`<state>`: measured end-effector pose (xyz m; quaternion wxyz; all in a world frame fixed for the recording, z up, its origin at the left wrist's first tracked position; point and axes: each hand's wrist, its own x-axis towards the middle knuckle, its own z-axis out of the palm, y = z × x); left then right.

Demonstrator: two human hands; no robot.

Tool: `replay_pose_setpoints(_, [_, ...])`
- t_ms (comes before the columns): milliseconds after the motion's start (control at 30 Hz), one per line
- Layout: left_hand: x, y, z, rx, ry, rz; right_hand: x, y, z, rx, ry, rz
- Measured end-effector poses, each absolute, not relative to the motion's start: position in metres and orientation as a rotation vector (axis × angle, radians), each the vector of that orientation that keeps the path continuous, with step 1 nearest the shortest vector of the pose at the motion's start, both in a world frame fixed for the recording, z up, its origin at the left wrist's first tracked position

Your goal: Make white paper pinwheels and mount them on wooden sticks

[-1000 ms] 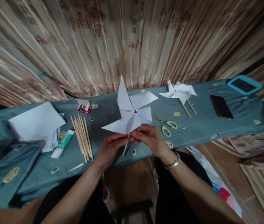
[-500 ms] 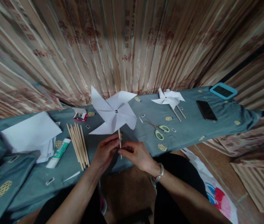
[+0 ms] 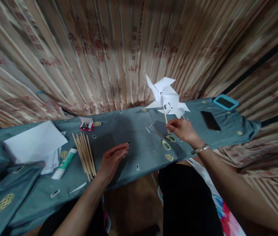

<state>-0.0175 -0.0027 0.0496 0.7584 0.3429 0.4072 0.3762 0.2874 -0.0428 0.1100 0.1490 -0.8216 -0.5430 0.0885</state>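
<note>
"Holding the paper pinwheel (image 3: pixel 163 91) is which hand?"

"The right hand (image 3: pixel 179 128). Its thumb and fingers are pinched together on the wooden stick (image 3: pixel 165 115), well below the paper head."

"And the left hand (image 3: pixel 111 159)?"

"Loosely bent and partly open, with nothing visible in it. It is above the cloth-covered surface (image 3: pixel 139 134), well apart from the pinwheel, nearest to the bundle of sticks (image 3: pixel 83 154) on its left."

"How does the stick run?"

"Close to upright in view, its head end leaning slightly to the person's left. The lower end comes down just over the scissors (image 3: pixel 165 141); I can't tell whether it touches them."

"Which relation counts most, then?"

"The one to the other pinwheel work (image 3: pixel 179 110) at the back of the surface. That lies straight beyond the held head, partly hidden behind it, and forward of the right hand. The right hand is clearly the nearer one."

"Touching?"

"I can't tell; the two only overlap in view. The phone (image 3: pixel 210 120) is off to the right."
</note>
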Motion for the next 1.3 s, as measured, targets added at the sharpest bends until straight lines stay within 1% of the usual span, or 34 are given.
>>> replay_pose_setpoints(67, [-0.02, -0.003, 0.051, 0.742, 0.903, 0.811, 0.316, -0.036, 0.112, -2.605, -1.574, 0.146])
replay_pose_setpoints(300, [-0.025, -0.003, 0.053, 0.749, 0.941, 0.792, 0.365, -0.028, 0.081, -2.867, -1.495, 0.134])
replay_pose_setpoints(433, [-0.025, -0.004, 0.048, 0.764, 0.937, 0.768, 0.375, -0.021, 0.069, -2.925, -1.481, 0.189])
replay_pose_setpoints(600, [-0.022, -0.009, 0.041, 0.777, 0.936, 0.741, 0.375, -0.019, 0.068, -2.959, -1.493, 0.227])
replay_pose_setpoints(700, [-0.019, -0.014, 0.037, 0.773, 0.907, 0.731, 0.367, -0.026, 0.074, -2.939, -1.57, 0.203])
replay_pose_setpoints(867, [-0.016, -0.025, 0.031, 0.833, 0.886, 0.695, 0.34, -0.038, 0.081, -2.906, -1.729, 0.076])
replay_pose_setpoints(933, [-0.016, -0.027, 0.028, 0.887, 0.891, 0.692, 0.319, -0.038, 0.077, -2.827, -1.848, 0.06])
replay_pose_setpoints(967, [-0.017, -0.028, 0.028, 0.926, 0.891, 0.697, 0.306, -0.036, 0.073, -2.772, -1.909, 0.002])
replay_pose_setpoints(1100, [-0.027, -0.024, 0.029, 1.106, 0.89, 0.763, 0.238, -0.02, 0.063, -2.44, -2.17, 0.107])
replay_pose_setpoints(1200, [-0.033, -0.022, 0.029, 1.203, 0.902, 0.807, 0.173, -0.006, 0.081, -1.966, -2.132, 0.336])
replay_pose_setpoints(1300, [-0.034, -0.027, 0.025, 1.238, 0.913, 0.755, 0.113, -0.02, 0.107, -1.531, -1.932, 0.753])
